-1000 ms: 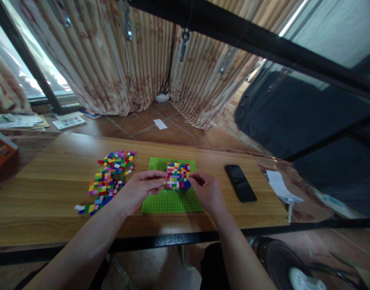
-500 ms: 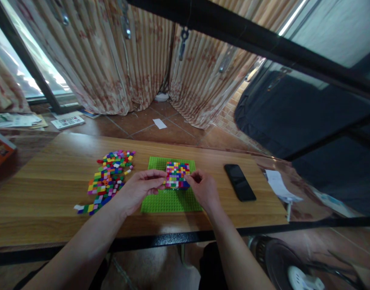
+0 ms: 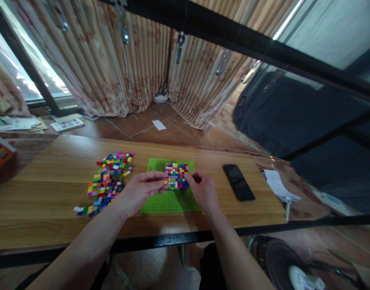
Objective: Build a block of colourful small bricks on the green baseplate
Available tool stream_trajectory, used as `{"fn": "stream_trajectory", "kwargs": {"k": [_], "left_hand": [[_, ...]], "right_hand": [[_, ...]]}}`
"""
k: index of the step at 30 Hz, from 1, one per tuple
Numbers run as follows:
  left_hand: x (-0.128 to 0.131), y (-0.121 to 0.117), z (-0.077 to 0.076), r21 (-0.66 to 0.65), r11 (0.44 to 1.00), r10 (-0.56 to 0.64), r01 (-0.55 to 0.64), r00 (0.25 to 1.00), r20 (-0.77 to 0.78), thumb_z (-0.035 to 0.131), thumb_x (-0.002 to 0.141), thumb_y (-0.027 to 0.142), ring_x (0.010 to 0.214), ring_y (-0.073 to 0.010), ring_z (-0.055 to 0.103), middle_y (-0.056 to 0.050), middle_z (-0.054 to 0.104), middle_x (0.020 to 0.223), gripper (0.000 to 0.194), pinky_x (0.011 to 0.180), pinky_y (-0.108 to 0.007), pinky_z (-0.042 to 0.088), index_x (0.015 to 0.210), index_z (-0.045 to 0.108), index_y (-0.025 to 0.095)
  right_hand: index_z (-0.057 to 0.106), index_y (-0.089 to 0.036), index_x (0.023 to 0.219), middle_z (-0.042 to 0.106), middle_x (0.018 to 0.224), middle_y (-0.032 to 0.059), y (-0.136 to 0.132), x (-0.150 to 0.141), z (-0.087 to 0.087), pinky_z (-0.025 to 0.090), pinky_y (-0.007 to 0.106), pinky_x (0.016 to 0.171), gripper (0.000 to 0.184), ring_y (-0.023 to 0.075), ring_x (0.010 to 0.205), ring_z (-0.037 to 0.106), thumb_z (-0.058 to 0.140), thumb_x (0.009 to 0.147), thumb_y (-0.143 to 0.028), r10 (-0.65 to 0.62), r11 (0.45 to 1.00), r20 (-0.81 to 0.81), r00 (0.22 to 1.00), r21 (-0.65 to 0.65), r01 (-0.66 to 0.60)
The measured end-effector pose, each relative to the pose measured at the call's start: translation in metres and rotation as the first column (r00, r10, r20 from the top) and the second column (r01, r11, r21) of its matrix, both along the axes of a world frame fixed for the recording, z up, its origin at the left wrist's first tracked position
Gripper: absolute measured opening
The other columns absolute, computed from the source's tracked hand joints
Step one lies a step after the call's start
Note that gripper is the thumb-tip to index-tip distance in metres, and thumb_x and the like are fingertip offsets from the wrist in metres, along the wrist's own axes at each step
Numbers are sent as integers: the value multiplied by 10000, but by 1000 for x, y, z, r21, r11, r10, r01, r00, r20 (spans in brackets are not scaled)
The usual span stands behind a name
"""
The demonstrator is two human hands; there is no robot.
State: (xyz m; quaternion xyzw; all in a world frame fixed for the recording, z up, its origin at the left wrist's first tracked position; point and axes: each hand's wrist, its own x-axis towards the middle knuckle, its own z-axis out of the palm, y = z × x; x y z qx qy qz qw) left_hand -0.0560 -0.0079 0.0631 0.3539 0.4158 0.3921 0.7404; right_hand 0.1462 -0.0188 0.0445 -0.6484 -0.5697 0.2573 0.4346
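Note:
A block of small multicoloured toy bricks [image 3: 176, 173] is built up on a green studded baseplate [image 3: 169, 203]. At the block's left edge my left hand [image 3: 142, 187] is closed, thumb and index finger pinching a small yellow brick [image 3: 166, 182]. My right hand [image 3: 203, 189] is closed too, with its thumb and index fingertips pressed together against the block's right edge. Whatever lies between those right fingertips is too small or hidden to make out. Left of the baseplate, a pile of loose bricks [image 3: 108, 173] spreads over the wooden table [image 3: 52, 193], partly behind my left forearm.
A black phone [image 3: 238, 182] lies on the table to the right of the baseplate. Past the table's right edge are white papers [image 3: 277, 183]. An orange box [image 3: 0, 153] stands at the far left. Curtains [image 3: 112, 60] hang beyond the table.
The whole view has shifted very slightly. Both hands stay at the same sides of the brick block, and the pile looks the same.

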Motion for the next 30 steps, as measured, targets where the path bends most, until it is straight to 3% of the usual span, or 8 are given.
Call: {"fn": "stream_trajectory", "kwargs": {"k": [5, 8, 10, 19, 24, 30], "left_hand": [[0, 0, 1, -27, 1000, -3, 3, 1000, 3, 820, 646, 192, 772, -148, 673, -52, 739, 847, 278, 717, -255, 490, 905, 735, 136], [0, 0, 0, -15, 1000, -27, 27, 999, 16, 835, 625, 223, 743, -136, 651, -41, 734, 852, 297, 699, -260, 485, 892, 734, 144], [-1, 0, -1, 5, 999, -36, 36, 999, 16, 837, 625, 243, 742, -130, 634, -35, 729, 870, 303, 692, -259, 478, 895, 735, 149], [-1, -1, -2, 19, 999, -32, 33, 999, -29, 829, 643, 246, 778, -134, 615, -42, 727, 906, 316, 698, -260, 454, 931, 739, 154], [1, -2, -1, 7, 998, -58, 57, 997, 55, 825, 663, 280, 748, -134, 621, -45, 733, 861, 342, 697, -267, 463, 972, 748, 157], [1, -1, -3, -4, 999, -46, 47, 989, 141, 839, 639, 232, 820, -147, 645, -76, 745, 1005, 421, 762, -275, 485, 1042, 745, 154]], "right_hand": [[699, -197, 815, 690, 790, 18, -9, -16, 8, 485, 265, 691, 152, 146, 733, 621, 611, 878, -304, 206, 960, -39, 978, 201, -195], [716, -211, 934, 701, 907, 37, -14, -30, 15, 508, 272, 752, 104, 151, 835, 639, 632, 876, -233, 368, 903, 19, 930, 233, -362], [712, -217, 974, 696, 958, 48, -17, -36, 17, 521, 287, 789, 125, 157, 876, 644, 662, 860, -212, 400, 888, 40, 916, 229, -398], [729, -227, 941, 691, 927, 38, -18, -39, 15, 517, 300, 811, 99, 160, 883, 645, 677, 863, -195, 386, 896, 62, 920, 212, -390], [753, -251, 911, 675, 933, 27, -16, -38, 12, 520, 289, 825, 107, 149, 886, 648, 688, 852, -190, 343, 913, -25, 939, 246, -327], [751, -270, 960, 666, 998, 32, -16, -38, 10, 520, 304, 878, 123, 151, 957, 645, 681, 867, -230, 346, 903, -48, 937, 290, -318]]}}
